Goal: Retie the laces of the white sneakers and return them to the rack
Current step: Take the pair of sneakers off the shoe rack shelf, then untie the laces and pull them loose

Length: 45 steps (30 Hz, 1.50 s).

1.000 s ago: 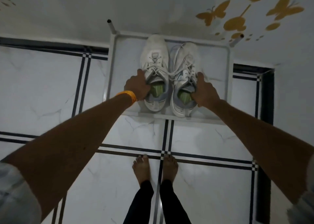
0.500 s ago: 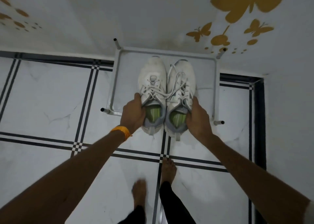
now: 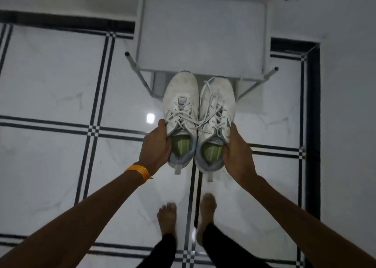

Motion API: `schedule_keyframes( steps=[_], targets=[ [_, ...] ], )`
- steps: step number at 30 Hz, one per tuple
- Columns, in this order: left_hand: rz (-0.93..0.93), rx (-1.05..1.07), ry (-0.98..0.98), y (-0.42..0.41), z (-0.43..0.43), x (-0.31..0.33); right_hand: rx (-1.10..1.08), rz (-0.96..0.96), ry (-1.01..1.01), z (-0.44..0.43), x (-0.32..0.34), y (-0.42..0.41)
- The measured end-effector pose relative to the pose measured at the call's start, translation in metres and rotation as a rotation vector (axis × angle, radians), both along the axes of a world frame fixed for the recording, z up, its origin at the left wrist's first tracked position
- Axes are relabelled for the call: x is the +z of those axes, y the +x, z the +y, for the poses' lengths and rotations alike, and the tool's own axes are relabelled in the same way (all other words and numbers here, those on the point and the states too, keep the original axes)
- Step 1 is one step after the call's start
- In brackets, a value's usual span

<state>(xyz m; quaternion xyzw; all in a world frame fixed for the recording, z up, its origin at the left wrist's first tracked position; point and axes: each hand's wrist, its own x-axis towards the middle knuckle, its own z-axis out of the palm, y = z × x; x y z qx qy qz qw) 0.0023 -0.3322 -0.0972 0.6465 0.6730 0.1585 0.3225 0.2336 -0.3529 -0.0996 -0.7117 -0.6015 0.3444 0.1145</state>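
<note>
Left hand point(image 3: 157, 148) and right hand point(image 3: 237, 153) each closed on a sneaker's heel collar.

The left shoe point(image 3: 180, 115) and right shoe point(image 3: 215, 121) hang side by side, touching, over the floor just in front of the rack point(image 3: 201, 34). The laces point(image 3: 195, 117) look loose and tangled; retying and reshelving both seem left.

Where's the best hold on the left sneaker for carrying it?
Grip the left sneaker at its collar, coming from the outer left side, as the left hand does now: the open mouth gives a rim to pinch, the heel faces the person, and the right sneaker blocks the inner side.
</note>
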Motion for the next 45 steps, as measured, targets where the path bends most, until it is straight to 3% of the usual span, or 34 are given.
schedule_keyframes(
  steps=[4, 12, 20, 25, 29, 30, 32, 34, 37, 42, 45],
  targets=[
    [0.027, 0.004, -0.064, 0.007, -0.042, -0.081, 0.017, -0.032, -0.079, -0.039, -0.071, 0.007],
    [0.082, -0.037, -0.04, 0.021, -0.056, -0.269, 0.113, -0.102, -0.008, -0.039, -0.252, 0.023],
    [0.046, -0.059, 0.034, 0.01, -0.035, -0.384, 0.188, -0.18, 0.02, -0.02, -0.366, 0.02],
    [0.055, -0.062, 0.07, 0.006, -0.03, -0.4, 0.249, -0.172, 0.087, -0.011, -0.382, 0.026],
    [0.148, -0.142, -0.128, -0.004, -0.016, -0.383, 0.349, -0.323, -0.136, 0.001, -0.36, 0.027],
    [0.174, -0.136, -0.087, -0.007, -0.015, -0.378, 0.358, -0.422, -0.153, 0.003, -0.349, 0.026],
    [0.23, -0.111, 0.144, -0.008, -0.018, -0.367, 0.332, -0.514, 0.048, 0.002, -0.326, 0.019],
    [0.17, -0.093, 0.395, -0.007, -0.026, -0.361, 0.358, -0.319, 0.329, -0.005, -0.315, 0.002],
    [0.069, -0.239, 0.438, -0.004, -0.029, -0.367, 0.415, -0.05, 0.297, -0.011, -0.324, -0.031],
    [0.012, -0.141, 0.308, 0.007, -0.024, -0.364, 0.34, -0.051, 0.256, -0.002, -0.343, -0.049],
    [0.095, -0.154, 0.294, 0.009, -0.02, -0.361, 0.313, -0.011, 0.26, -0.001, -0.346, -0.054]
  ],
)
